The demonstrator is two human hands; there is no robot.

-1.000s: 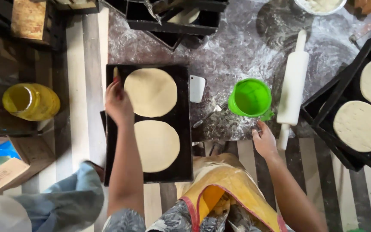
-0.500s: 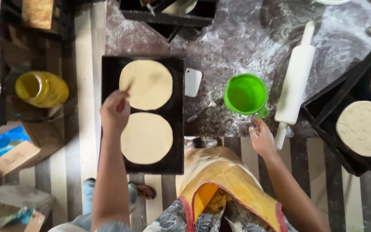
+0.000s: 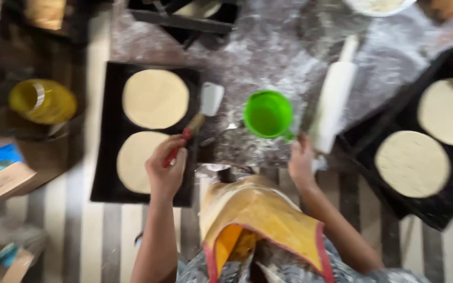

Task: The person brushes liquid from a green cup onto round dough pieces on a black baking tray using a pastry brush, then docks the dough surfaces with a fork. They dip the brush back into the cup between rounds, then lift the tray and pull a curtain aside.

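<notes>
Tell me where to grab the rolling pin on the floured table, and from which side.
Judging by its pose, take the rolling pin around its thick white barrel, from above. It lies flat, slanting away from the person, with floured table bare on both sides for the fingers. The near handle sits by the right hand; the green cup crowds the left side.

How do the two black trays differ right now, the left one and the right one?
The left tray lies square to the table edge; the right tray sits turned at an angle. The left hand, holding a spatula, overlaps the left tray; no hand touches the right tray. Both are black, each holding two flat dough rounds.
</notes>
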